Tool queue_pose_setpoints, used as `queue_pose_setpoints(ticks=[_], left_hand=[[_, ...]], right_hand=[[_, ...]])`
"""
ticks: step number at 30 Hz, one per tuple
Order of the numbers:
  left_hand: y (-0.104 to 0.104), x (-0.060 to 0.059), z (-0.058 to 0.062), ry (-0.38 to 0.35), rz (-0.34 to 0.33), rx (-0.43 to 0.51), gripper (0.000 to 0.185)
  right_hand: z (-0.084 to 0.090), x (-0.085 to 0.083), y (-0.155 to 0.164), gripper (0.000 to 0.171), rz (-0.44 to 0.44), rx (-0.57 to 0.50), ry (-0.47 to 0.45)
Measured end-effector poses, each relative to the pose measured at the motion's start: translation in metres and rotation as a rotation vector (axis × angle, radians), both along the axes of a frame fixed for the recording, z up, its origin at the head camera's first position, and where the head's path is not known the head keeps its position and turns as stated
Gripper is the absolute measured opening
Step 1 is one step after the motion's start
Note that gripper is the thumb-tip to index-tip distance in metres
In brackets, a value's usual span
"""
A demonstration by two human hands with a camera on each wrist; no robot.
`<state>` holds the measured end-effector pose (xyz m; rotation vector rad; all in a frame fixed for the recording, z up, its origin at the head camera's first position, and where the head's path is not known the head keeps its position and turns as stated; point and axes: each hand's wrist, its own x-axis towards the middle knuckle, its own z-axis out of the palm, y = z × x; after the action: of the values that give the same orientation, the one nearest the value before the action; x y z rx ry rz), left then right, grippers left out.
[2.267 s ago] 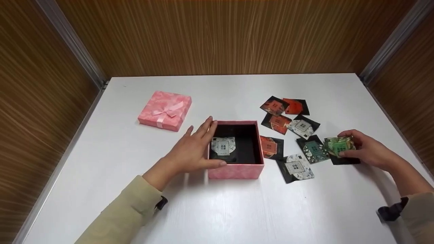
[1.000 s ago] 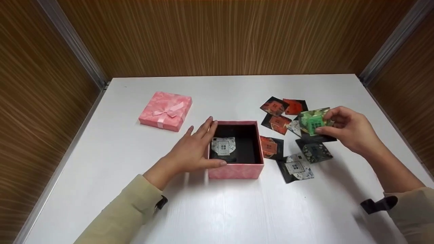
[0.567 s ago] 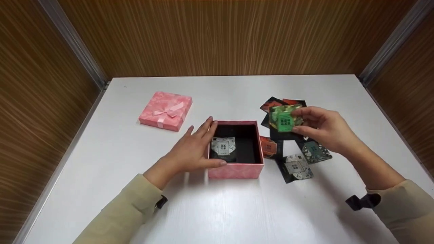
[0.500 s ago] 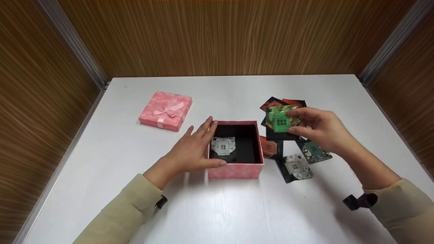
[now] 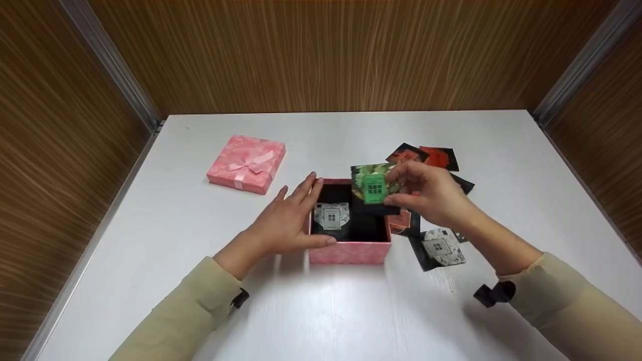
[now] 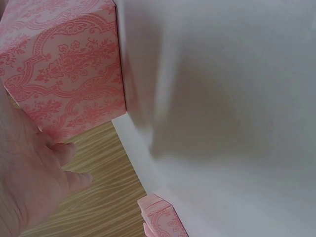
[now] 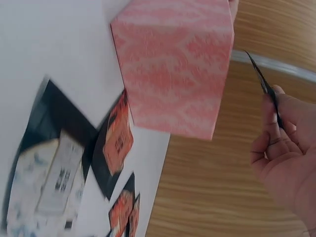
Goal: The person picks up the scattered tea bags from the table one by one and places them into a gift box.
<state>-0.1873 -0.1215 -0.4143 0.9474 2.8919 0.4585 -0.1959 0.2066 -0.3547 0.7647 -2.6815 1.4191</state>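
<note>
My right hand pinches a green-and-black tea sachet by its right edge, thumb below and fingers above. In the right wrist view that sachet shows edge-on, raised beside the box. In the head view it overlaps the right part of the open pink box, which has a black inside. A white-and-black sachet lies in the left part of the box. My left hand rests against the box's left side with fingers extended, the thumb along the front rim. The left wrist view shows it beside the pink patterned wall.
A pink lid with a ribbon bow lies at the back left. Right of the box are an orange sachet and a white-and-black one. Further back lie orange-red sachets, some partly hidden by my right hand. Wood-grain panels enclose the white table.
My right hand has picked up the green sachet from the far right of the table and carried it left to the box. My left hand has stayed at the box.
</note>
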Motion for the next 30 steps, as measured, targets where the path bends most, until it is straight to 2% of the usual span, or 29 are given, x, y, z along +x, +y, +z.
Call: queue_pose_setpoints(ticks=[3, 10, 19, 30], left_hand=[[0.0, 0.0, 0.0, 0.002, -0.003, 0.0, 0.125], [-0.002, 0.0, 0.0, -0.007, 0.001, -0.002, 0.125], [-0.003, 0.0, 0.0, -0.005, -0.007, 0.001, 0.124], [-0.001, -0.002, 0.0, 0.007, -0.013, 0.008, 0.124]], right_hand=[[-0.004, -0.001, -0.012, 0.029, 0.022, 0.039, 0.001], [-0.01, -0.003, -0.03, 0.026, 0.068, 0.171, 0.078], [-0.015, -0.005, -0.046, 0.031, 0.105, 0.234, 0.074], [-0.024, -0.015, -0.058, 0.038, 0.187, 0.292, 0.077]])
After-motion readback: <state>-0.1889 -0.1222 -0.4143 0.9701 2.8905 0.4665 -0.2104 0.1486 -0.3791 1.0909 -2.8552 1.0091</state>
